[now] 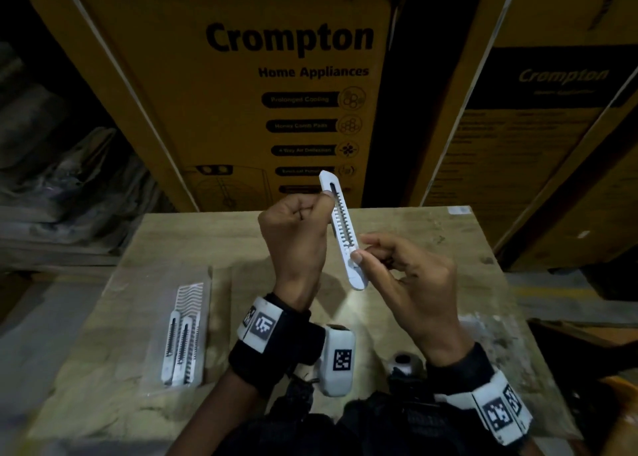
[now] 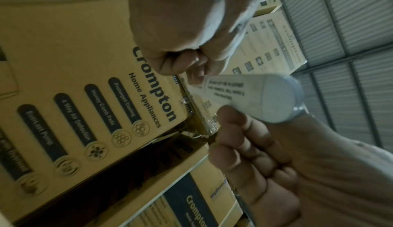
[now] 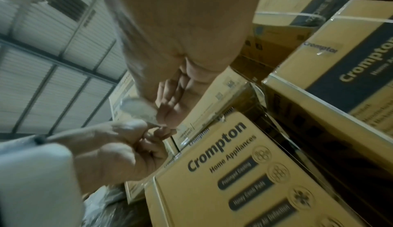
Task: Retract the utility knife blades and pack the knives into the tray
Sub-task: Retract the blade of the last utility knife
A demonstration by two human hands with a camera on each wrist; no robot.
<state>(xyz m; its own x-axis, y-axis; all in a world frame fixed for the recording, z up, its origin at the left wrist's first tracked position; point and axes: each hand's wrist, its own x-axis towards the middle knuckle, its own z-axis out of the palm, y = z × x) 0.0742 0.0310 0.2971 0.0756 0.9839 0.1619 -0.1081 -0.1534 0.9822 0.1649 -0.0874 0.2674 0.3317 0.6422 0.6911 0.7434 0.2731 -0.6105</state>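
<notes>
My left hand [image 1: 293, 234] curls around the upper part of the white utility knife [image 1: 340, 228], thumb on its slider track; my right hand [image 1: 407, 276] pinches the lower end. I hold the knife raised above the wooden table [image 1: 431, 248]. Near left, the clear tray [image 1: 203, 283] holds two packed knives [image 1: 179, 348].

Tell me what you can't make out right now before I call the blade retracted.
- Blade tip of the held knife: head view too small; left hand covers that edge.
- Slider position: right hand's thumb covers it.
- Print on the knife: left wrist view, blurred.
- Blades of the two knives in the tray: too small.
</notes>
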